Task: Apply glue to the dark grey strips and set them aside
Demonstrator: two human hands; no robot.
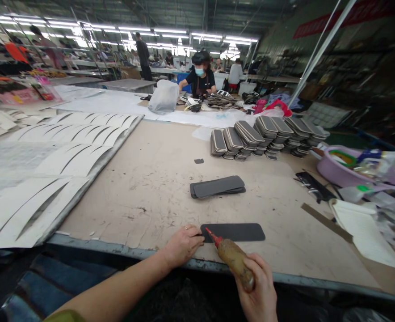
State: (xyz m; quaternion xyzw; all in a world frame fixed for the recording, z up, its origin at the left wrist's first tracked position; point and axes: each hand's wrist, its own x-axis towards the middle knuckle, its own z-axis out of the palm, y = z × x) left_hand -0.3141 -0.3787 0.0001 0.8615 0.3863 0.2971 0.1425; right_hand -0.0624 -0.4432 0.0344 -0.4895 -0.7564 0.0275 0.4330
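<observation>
A flat dark grey panel (241,232) with rounded corners lies near the table's front edge. My left hand (183,245) is closed, its fingertips pinching or pressing the panel's left end. In my right hand (260,286) is a brownish, stained squeeze glue bottle (234,259), tilted with its red nozzle pointing up and left. The nozzle tip appears at the panel's left end; whether it touches is unclear. Just beyond, several similar grey panels (217,186) lie in a loose, uneven stack. A small dark scrap (199,161) sits farther back.
Stacked pale-edged grey pieces (247,134) stand at the back right. On the right are a purple basin (334,170), a brown strip (326,221) and an open notebook (365,232). White curved-cut pieces (26,201) cover the left. A masked co-worker (202,78) works across the table.
</observation>
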